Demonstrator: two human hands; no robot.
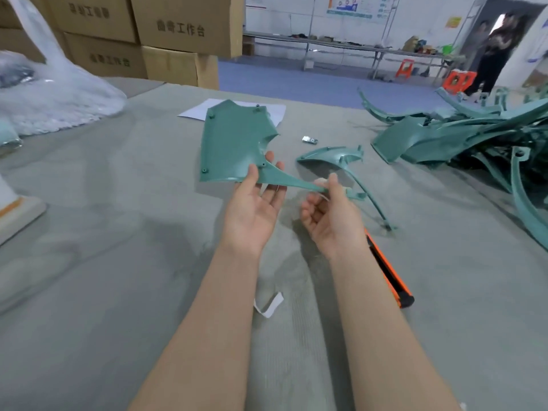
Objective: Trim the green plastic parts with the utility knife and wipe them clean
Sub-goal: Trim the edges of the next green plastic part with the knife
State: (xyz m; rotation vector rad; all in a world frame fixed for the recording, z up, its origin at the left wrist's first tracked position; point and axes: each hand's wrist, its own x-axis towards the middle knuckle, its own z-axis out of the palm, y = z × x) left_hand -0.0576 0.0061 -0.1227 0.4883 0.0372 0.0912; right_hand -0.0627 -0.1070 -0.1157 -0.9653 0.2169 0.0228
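Green plastic panel (234, 143) is being held up just above the table (118, 262), in front of the person, w/ its long pointed tail running twd the right. Left hand (255, 209) is gripping the panel's lower edge: thumb lying on top, fingers spread underneath, palm up. Right hand (329, 215) is pinching the tip of the tail betw. thumb and forefinger, other fingers curling loosely; a small whitish wad (321, 183) is sitting in that pinch, prob. a cloth or wipe, can't tell for sure.

Utility knife (391, 274), orange and black, is lying on the table beside and partly under the right forearm; neither hand is touching it. So the step in hand is looking like wiping or edge-checking, not cutting.

A second green part (332, 157) is lying just beyond the right hand, and a pile of green parts (459, 134) is waiting further right, so the job as a whole is looking far from done.

Next move, as I'm judging it: right hand is needing to run the wad along the tail and edges while the left is keeping the panel steady. If flash is showing on an edge, the right hand is needing to drop the wad and reach back for the knife. The tail is looking thin and flexy, so support close to the worked spot.
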